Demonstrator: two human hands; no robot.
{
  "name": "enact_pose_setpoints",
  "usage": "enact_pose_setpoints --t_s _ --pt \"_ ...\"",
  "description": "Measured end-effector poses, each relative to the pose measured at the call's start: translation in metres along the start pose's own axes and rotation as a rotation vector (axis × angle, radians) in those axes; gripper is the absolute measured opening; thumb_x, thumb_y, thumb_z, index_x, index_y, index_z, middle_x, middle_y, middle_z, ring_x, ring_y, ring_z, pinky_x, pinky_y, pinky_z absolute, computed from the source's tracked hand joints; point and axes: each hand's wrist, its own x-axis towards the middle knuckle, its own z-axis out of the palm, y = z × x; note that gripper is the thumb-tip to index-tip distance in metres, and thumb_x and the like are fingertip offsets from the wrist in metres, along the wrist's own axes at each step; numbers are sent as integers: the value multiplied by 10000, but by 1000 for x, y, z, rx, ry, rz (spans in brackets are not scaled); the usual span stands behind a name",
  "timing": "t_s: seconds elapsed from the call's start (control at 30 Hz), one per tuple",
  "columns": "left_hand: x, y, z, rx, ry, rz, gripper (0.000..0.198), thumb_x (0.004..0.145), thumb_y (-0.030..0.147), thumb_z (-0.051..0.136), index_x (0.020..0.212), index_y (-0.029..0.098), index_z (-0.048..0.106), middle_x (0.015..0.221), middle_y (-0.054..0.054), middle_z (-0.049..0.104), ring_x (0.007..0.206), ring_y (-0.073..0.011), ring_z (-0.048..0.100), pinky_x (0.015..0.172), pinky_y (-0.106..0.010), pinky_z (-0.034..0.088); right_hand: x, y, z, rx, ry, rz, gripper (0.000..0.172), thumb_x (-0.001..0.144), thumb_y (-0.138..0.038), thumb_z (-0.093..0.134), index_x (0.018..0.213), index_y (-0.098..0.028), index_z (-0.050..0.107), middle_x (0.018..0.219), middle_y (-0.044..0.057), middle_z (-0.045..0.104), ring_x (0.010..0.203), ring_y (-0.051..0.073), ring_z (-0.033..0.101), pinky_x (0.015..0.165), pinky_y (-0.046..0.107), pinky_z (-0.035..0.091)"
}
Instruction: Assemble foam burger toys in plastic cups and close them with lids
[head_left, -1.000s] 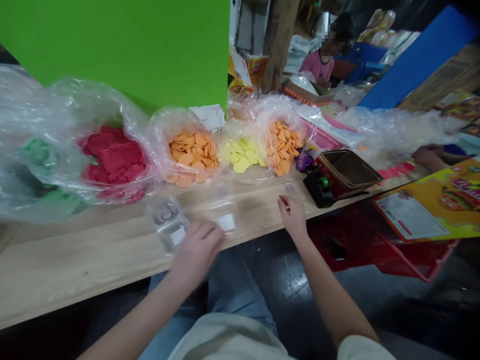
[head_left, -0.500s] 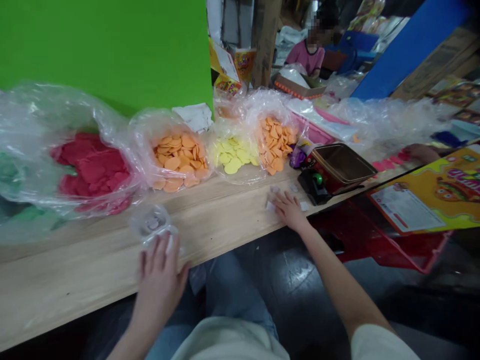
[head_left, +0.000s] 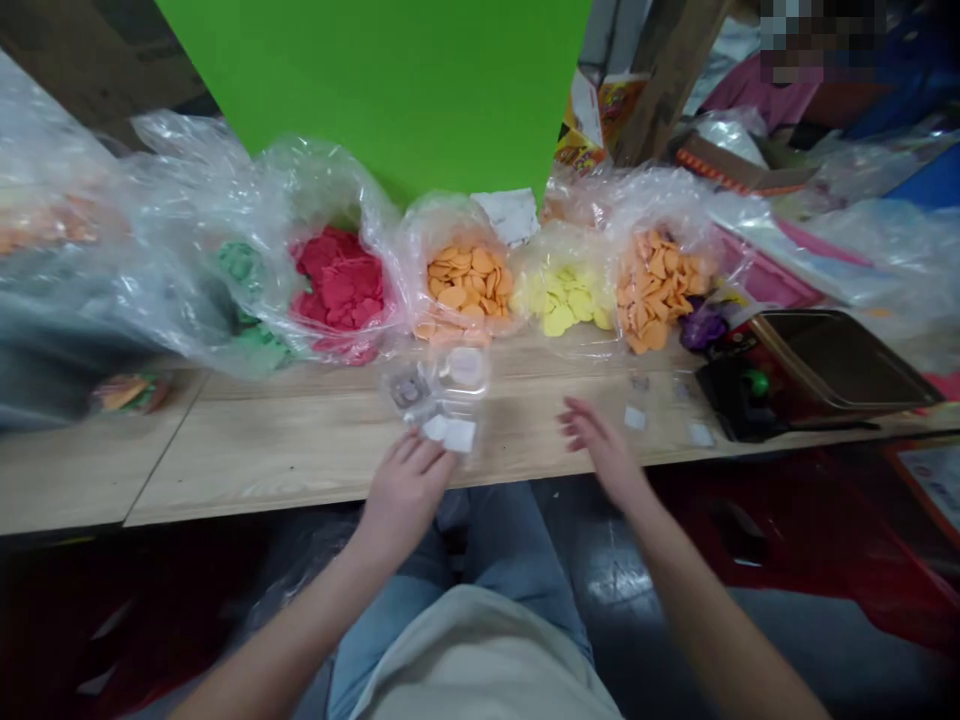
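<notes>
My left hand [head_left: 405, 500] is at the near side of a clear plastic packet [head_left: 439, 395] with white paper tags at its lower edge, and its fingers grip that edge. My right hand [head_left: 604, 450] hangs open just over the wooden table [head_left: 300, 460], with nothing in it. Small white squares [head_left: 635, 418] lie to its right. Behind them, open clear bags hold red discs [head_left: 337, 285], orange discs [head_left: 465, 285], yellow discs [head_left: 562, 300], more orange discs [head_left: 656, 290] and green discs [head_left: 240, 265].
A green board [head_left: 375, 80] stands behind the bags. A brown tray [head_left: 821, 365] sits on a black object at the right, next to a purple item [head_left: 703, 328]. A person in a pink top [head_left: 757, 95] is at the far upper right.
My view has swung left and the table looks shifted right. The packet now sits centrally in my left hand's fingers. My right hand has lifted off the table, uncovering the white squares.
</notes>
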Motion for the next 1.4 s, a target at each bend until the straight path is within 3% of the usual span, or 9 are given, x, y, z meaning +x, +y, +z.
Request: enact_pose_setpoints --t_s 0.13,0.27,0.43,0.67,0.83,0.97,1.1,1.23,1.4 --pt "9 17 18 51 46 31 270 843 253 463 1090 206 563 1048 -90 599 1054 -215 506 1012 -416 289 8 -24 63 241 -157 193 568 773 -349 445 1298 -168 326 765 24 606 549 137 558 476 259 461" --pt "-2 -3 33 165 24 -230 353 844 284 447 1152 126 519 1149 -163 574 1135 -269 474 1014 -477 242 41 8 28 -271 101 250 560 772 -304 451 1279 -79 369 677 39 596 610 179 579 579 296 460" --pt "-12 -31 27 157 -5 -195 186 840 300 467 898 189 604 890 -58 683 864 -205 618 984 -418 299 40 33 -14 -947 277 124 628 780 -340 512 1333 -104 333 1176 203 508 1102 339 447 857 434 367" --pt "28 -9 -6 106 247 -168 109 793 281 547 861 206 587 839 -26 647 808 -179 592 871 -332 410 31 62 -21 -1104 182 83 446 840 -303 431 1285 -283 421 1393 94 325 1291 355 191 971 534 198" --pt "87 43 50 59 -81 178 178 832 148 437 907 192 592 819 -55 610 858 -193 558 886 -358 392 46 78 -42 -1079 209 121 419 839 -233 413 1254 -250 464 1371 116 358 1252 346 282 955 532 237" --pt "111 73 99 37 -201 195 197 818 164 469 968 159 597 899 -99 635 938 -226 559 876 -382 401 45 71 -57 -1049 225 94 392 838 -215 417 1220 -228 498 1352 134 382 1231 328 326 948 532 262" --pt "79 65 85 45 -90 86 492 835 336 462 1292 169 391 1338 -128 428 1278 -269 301 1043 -468 213 24 39 -40 -970 230 -145 405 851 -190 369 1242 -155 469 1337 135 406 1265 263 297 1002 455 258" --pt "7 14 49 230 82 -290 529 823 332 464 1297 113 379 1389 -208 319 1310 -359 197 1009 -562 181 6 19 8 -894 -66 -404 448 833 -250 439 1275 -179 436 1379 100 366 1312 263 218 1043 465 207" --pt "-46 -43 28 181 -24 -163 252 825 293 467 1016 171 575 1093 -105 618 1159 -318 441 942 -491 326 5 8 39 -787 -98 -398 361 835 -289 480 1171 -169 535 1362 129 381 1301 300 233 1041 532 153"
